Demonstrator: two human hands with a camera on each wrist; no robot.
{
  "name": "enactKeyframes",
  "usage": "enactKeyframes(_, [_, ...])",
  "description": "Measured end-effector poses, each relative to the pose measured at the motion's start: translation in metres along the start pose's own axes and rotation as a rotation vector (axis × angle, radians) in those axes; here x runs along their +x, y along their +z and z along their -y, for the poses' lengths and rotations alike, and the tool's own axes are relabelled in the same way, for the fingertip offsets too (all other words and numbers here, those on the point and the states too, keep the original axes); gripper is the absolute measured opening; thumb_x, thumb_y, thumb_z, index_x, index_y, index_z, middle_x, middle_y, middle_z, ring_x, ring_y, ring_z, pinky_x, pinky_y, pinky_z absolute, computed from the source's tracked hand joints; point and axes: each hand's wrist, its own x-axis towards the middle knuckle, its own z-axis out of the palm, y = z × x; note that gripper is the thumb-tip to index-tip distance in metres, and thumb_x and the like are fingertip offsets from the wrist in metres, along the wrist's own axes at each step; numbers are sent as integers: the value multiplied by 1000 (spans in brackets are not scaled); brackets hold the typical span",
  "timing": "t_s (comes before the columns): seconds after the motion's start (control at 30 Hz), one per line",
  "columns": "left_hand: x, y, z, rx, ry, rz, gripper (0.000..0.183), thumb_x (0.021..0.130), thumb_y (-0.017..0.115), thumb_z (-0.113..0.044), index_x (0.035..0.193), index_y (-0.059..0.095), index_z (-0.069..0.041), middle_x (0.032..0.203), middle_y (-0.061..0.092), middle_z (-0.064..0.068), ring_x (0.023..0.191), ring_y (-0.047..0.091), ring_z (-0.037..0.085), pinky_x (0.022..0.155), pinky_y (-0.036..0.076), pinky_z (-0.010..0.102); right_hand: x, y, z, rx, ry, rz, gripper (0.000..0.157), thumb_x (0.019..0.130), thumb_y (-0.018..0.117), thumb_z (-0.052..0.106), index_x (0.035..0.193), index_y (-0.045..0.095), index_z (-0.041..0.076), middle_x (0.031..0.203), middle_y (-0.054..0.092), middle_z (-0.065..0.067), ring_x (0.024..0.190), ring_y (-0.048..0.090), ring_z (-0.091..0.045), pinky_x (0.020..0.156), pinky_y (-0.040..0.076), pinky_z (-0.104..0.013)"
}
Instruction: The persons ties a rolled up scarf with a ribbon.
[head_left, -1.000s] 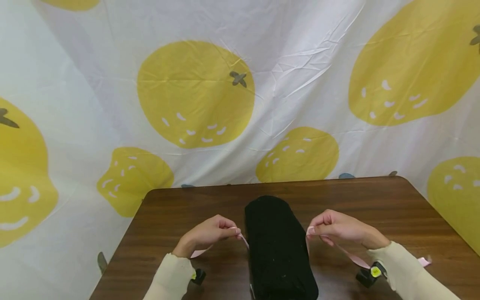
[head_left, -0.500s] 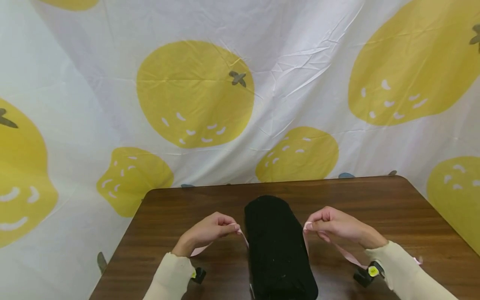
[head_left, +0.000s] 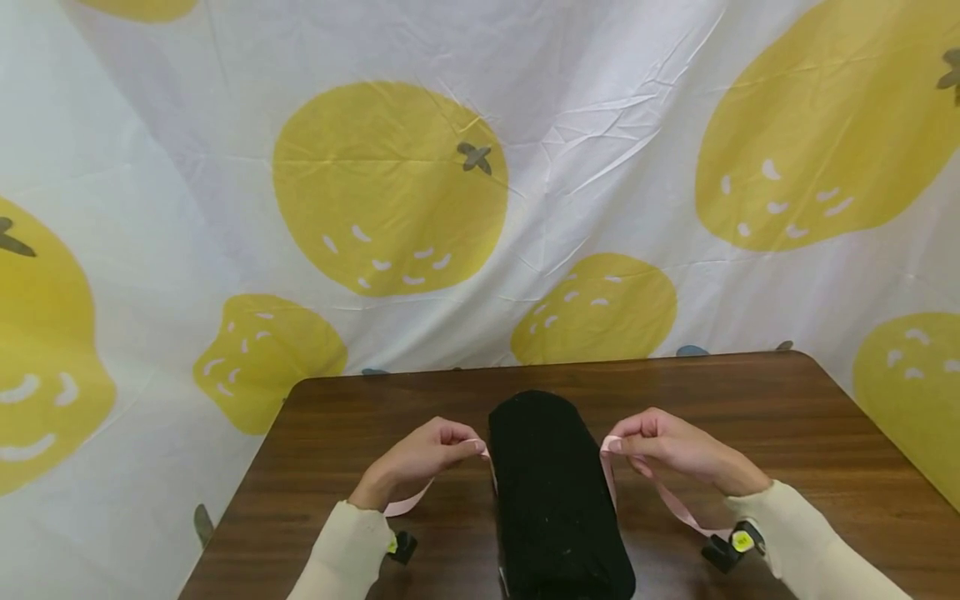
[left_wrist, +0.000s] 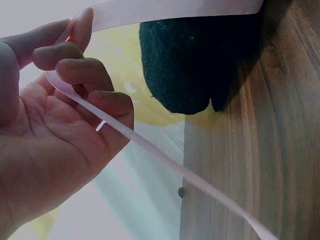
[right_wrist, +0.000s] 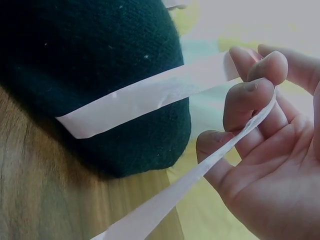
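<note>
A long black fabric-covered block [head_left: 555, 500] with rounded ends lies lengthwise on the table; its knitted surface shows in the right wrist view. A pale pink ribbon [right_wrist: 130, 102] comes up along both of its sides and seems to pass beneath it. To the left, my left hand [head_left: 423, 458] pinches one length of ribbon between thumb and fingers, and the loose tail [left_wrist: 165, 159] trails down past the palm. My right hand [head_left: 671, 450] pinches the other length beside the block's right edge, with its tail [head_left: 678, 507] hanging toward the wrist.
The brown wood-grain table [head_left: 360, 417] reaches back to a white curtain [head_left: 187, 208] printed with yellow lemons. A small black camera [head_left: 402, 547] is worn at the left wrist, another black camera [head_left: 723, 552] at the right.
Both hands have risen slightly and moved a little closer to the block, drawing the ribbon lengths up its sides. The block has not moved.
</note>
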Motion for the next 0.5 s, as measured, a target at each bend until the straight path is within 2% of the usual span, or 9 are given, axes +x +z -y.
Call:
enactKeyframes(0.13, [3,2,-1,29,40,-5,32,99,62,-26,105,69,4,95,69,-2,95,53,12,92,43,33,2,1,-1,12,-11,-23,25,103,50,7,109,64,-12,58,37,-26,54,46,-5,54,42,-33])
enactKeyframes(0.23, [6,3,-2,45,67,-7,34,99,62,-26,105,68,6,94,68,-2,93,53,12,90,44,32,5,3,-2,21,-14,-35,27,102,51,8,110,62,-15,58,37,-25,54,45,-7,51,38,-38])
enactKeyframes(0.43, [12,7,-5,88,113,-27,27,99,61,-24,98,71,1,90,68,-2,89,53,13,87,44,32,11,5,1,12,-16,-51,28,102,51,8,109,61,-17,59,37,-23,53,44,-10,50,35,-42])
enactKeyframes(0.5, [14,8,-6,93,124,-37,26,99,61,-23,96,71,1,88,67,-2,89,52,16,86,43,32,14,6,3,-3,-20,-54,27,102,51,8,109,62,-15,59,37,-22,51,42,-16,50,35,-41])
